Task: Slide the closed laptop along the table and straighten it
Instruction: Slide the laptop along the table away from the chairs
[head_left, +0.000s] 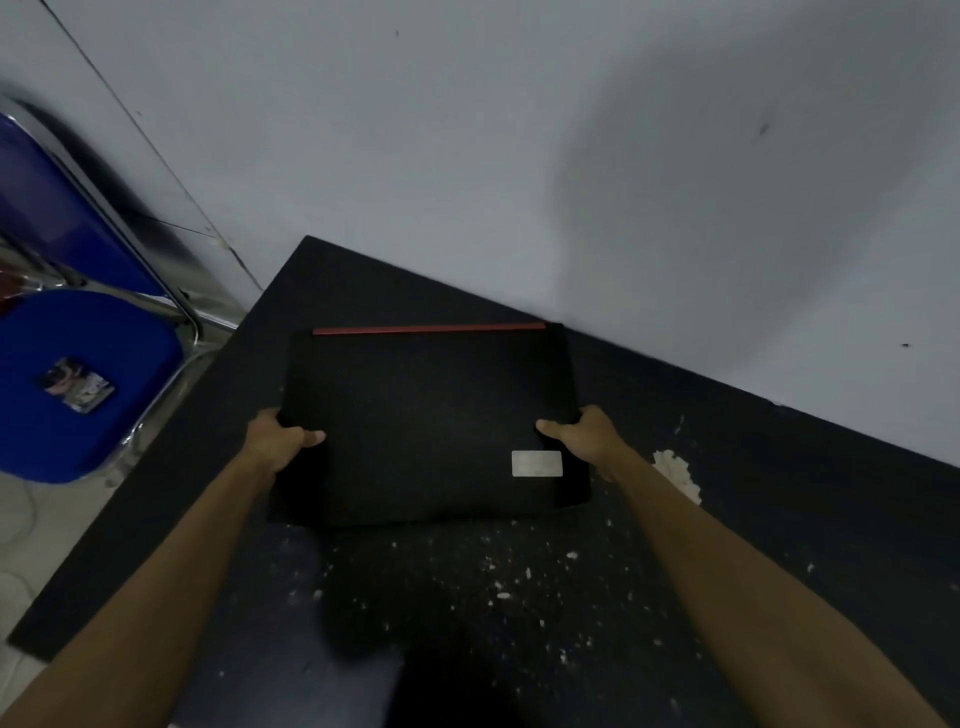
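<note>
Grip: both hands clamp the laptop's (431, 421) sides.

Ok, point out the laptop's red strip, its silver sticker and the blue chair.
red strip (429, 329), head view, middle of the strip along the laptop's far edge
silver sticker (537, 463), head view, sticker's centre
blue chair (78, 384), head view, seat

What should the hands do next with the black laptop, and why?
Probably turn the closed laptop slightly so its red strip runs along the wall. The left hand and right hand already grip its sides, and its back edge sits askew to the wall.
</note>
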